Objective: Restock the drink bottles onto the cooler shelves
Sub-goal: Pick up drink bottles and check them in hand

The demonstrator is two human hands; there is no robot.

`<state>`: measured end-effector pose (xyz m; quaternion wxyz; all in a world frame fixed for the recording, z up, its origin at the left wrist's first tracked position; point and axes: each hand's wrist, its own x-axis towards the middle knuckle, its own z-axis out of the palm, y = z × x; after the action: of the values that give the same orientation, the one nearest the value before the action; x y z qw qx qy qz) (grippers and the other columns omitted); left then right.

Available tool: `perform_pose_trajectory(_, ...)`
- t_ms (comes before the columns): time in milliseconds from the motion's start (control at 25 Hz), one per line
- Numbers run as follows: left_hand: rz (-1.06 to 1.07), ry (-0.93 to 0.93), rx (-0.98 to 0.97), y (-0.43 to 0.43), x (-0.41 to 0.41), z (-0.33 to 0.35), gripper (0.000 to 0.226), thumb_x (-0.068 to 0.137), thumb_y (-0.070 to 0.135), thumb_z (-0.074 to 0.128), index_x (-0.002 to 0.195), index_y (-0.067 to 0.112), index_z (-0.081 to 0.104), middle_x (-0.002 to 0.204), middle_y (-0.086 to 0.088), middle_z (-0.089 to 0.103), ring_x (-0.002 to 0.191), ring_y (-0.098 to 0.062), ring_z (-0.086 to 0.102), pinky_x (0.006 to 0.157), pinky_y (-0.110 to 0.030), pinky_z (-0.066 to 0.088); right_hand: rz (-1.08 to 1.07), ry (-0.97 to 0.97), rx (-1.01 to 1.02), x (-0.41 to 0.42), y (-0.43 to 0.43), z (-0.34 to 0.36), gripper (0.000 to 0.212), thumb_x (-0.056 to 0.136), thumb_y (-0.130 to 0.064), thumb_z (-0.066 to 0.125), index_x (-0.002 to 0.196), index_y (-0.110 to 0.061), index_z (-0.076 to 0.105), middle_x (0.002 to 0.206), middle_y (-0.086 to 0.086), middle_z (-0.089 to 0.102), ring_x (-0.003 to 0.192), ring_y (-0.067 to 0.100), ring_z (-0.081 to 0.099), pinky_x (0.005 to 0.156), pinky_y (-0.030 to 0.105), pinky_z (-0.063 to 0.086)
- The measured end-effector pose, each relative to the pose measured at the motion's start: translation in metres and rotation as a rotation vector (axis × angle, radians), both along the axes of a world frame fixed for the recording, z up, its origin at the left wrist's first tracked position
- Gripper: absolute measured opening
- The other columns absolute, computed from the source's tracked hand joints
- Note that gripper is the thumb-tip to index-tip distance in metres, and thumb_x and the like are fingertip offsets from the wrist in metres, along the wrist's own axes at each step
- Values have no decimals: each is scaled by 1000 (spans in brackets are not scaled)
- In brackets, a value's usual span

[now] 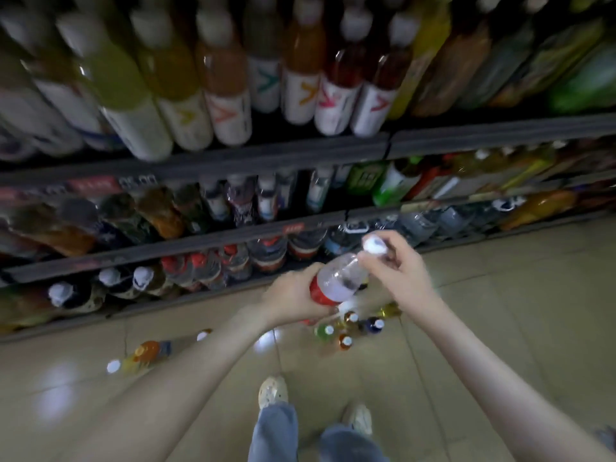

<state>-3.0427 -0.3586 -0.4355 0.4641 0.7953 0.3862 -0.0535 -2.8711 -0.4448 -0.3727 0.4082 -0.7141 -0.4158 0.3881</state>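
Note:
I hold a clear drink bottle (pixel 336 278) with a red label and a white cap in front of the cooler's lower shelves (pixel 200 248). My left hand (pixel 293 296) grips its labelled body from the left. My right hand (pixel 396 265) pinches its neck just under the cap. The bottle is tilted, cap pointing up and right. More bottles stand in a cluster on the floor (pixel 353 328) below my hands, with white caps and mixed colours. The picture is motion-blurred.
Shelves packed with bottles fill the upper half, each edged by a dark rail (pixel 466 135). An orange bottle (pixel 150 351) and others lie on the tiled floor at left. My feet in pale shoes (pixel 273 391) stand just behind the floor cluster.

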Motion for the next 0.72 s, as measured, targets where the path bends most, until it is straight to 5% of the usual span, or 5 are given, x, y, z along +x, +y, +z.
perform_pose_trajectory(120, 63, -93, -36, -4, 28, 69, 69, 54, 65, 70, 114, 36, 55, 103, 14, 67, 94, -7, 63, 85, -30, 52, -27, -67, -21, 24, -5, 40, 49, 87, -29, 67, 129, -27, 42, 91, 1, 61, 75, 11, 56, 71, 27, 46)
perform_pose_trajectory(200, 60, -154, -46, -14, 51, 106, 46, 61, 58, 74, 100, 38, 60, 92, 16, 69, 85, 0, 64, 81, -27, 54, -12, -3, -22, 36, -17, 61, 65, 90, -33, 63, 142, -31, 25, 108, -2, 60, 92, 5, 61, 82, 27, 50)
perform_pose_trajectory(360, 72, -230, -20, -45, 110, 166, 23, 66, 45, 76, 83, 35, 63, 79, 15, 71, 73, 4, 66, 74, -20, 55, 31, 51, 149, 74, -51, 105, 82, 91, -31, 62, 134, -65, 0, 137, -8, 48, 118, 6, 56, 95, 32, 51)
perform_pose_trajectory(440, 84, -243, 18, -64, 145, 191, 21, 68, 41, 75, 83, 30, 65, 79, 12, 72, 73, 1, 66, 72, -22, 56, 58, -17, 222, 104, -69, 126, 85, 92, -29, 62, 137, -64, 0, 146, -11, 40, 125, 6, 51, 102, 34, 46)
perform_pose_trajectory(720, 105, -353, 19, -119, 253, 238, 20, 72, 40, 75, 87, 29, 66, 75, 14, 71, 68, 4, 67, 58, -12, 50, 115, 13, 265, 215, -114, 177, 87, 89, -31, 65, 139, -66, 2, 129, -32, 40, 118, 0, 52, 101, 39, 48)
